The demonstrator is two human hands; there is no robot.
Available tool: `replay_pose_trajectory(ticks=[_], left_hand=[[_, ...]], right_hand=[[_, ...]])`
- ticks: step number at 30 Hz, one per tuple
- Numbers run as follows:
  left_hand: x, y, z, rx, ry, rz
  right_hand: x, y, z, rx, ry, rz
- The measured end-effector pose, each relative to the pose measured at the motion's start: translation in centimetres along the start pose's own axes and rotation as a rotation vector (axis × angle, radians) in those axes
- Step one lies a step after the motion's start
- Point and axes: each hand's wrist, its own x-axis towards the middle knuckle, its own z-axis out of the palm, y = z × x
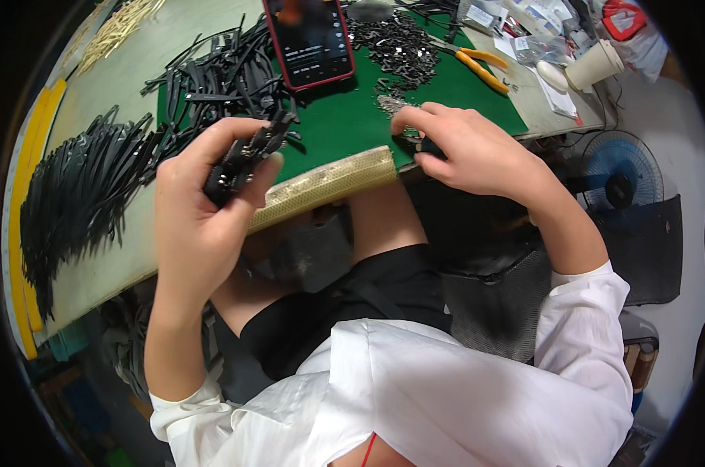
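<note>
My left hand (204, 183) is raised over the front edge of the table, closed round a bundle of black strap ends (243, 159) with small shiny metal parts. My right hand (469, 148) is at the front of the green mat (321, 128), its fingers curled round something dark, mostly hidden. A small heap of thin grey metal pieces (389, 105) lies just beyond those fingertips. Farther back is a pile of small black shiny parts (399, 58). Loose black straps (220, 78) are heaped on the mat's left side.
A phone in a red case (317, 47) stands behind my hands. Orange-handled pliers (477, 66) lie at the mat's right. Many black straps (80, 194) are laid out at the left. A gold padded roll (329, 183) lines the table edge. A white cup (594, 66) and fan (621, 183) are right.
</note>
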Motion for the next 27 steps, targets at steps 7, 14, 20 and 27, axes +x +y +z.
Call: replay_pose_trajectory(ticks=[7, 14, 20, 27], left_hand=[[-0.7, 0.2, 0.6, 0.162, 0.09, 0.255], [-0.3, -0.1, 2.2, 0.341, 0.239, 0.596], [-1.1, 0.0, 1.8, 0.412, 0.201, 0.568], [-1.1, -0.5, 2.0, 0.493, 0.278, 0.728]], right_hand=[[0.0, -0.9, 0.2, 0.235, 0.086, -0.043], [-1.3, -7.8, 1.0, 1.565, -0.061, -0.057], [-1.1, -8.2, 1.3, 1.625, -0.1, -0.074], [-1.8, -9.4, 1.5, 1.551, -0.036, -0.036]])
